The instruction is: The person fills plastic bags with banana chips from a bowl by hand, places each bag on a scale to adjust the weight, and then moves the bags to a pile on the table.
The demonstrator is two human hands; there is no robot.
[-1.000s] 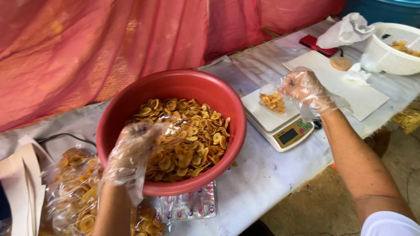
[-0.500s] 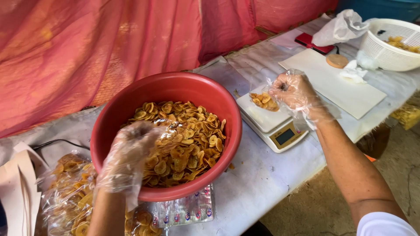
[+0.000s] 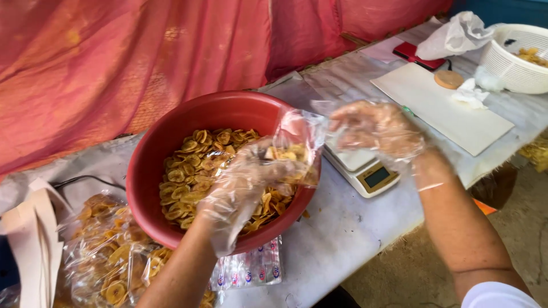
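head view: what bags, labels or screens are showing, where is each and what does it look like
Clear plastic bag: held open over the red bowl by both gloved hands, some chips inside.
Filled clear chip bags: bottom left on the table, bulging, yellow-brown.
Strip of small sachets: under the bowl's front edge, clear with red and blue marks.
White kitchen scale's screen: small grey-green rectangle, right of the bowl.

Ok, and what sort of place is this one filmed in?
Probably a small snack-packing stall or home workshop. A red basin full of fried chips, a digital scale on the covered table, and filled clear bags point to it; both gloved hands hold a clear bag over the basin.
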